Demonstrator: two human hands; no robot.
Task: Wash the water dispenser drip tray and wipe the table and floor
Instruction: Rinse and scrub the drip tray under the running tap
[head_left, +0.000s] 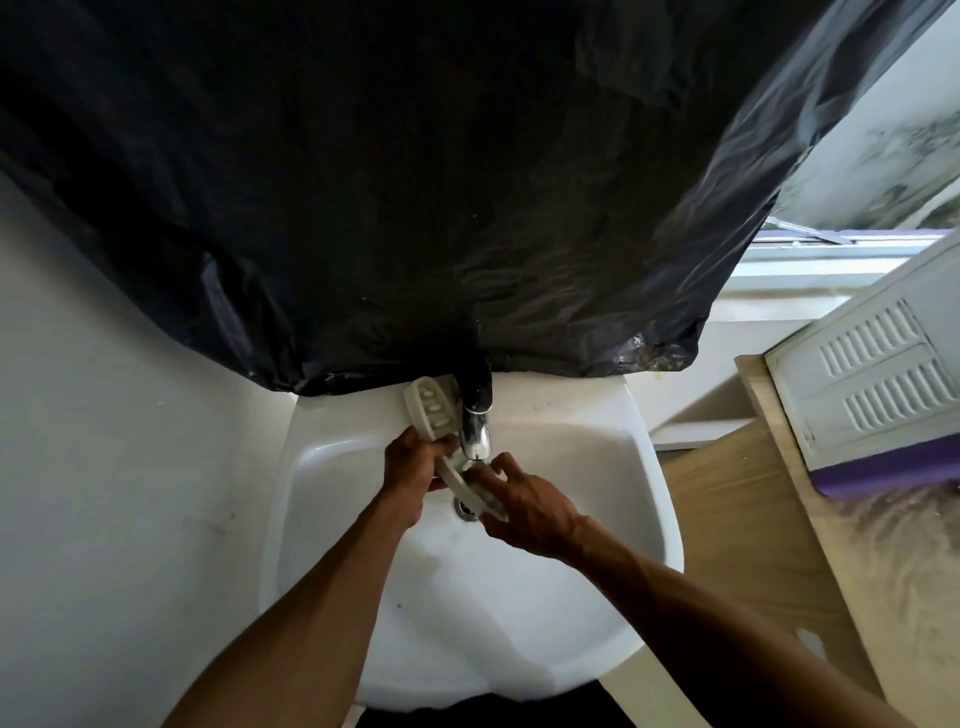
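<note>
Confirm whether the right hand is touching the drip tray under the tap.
Touching. The head view shows the right hand with fingers curled round the near end of the drip tray.

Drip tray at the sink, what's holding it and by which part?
Both hands: the left hand grips the drip tray by its end nearest the tap, and the right hand holds the opposite end.
</note>
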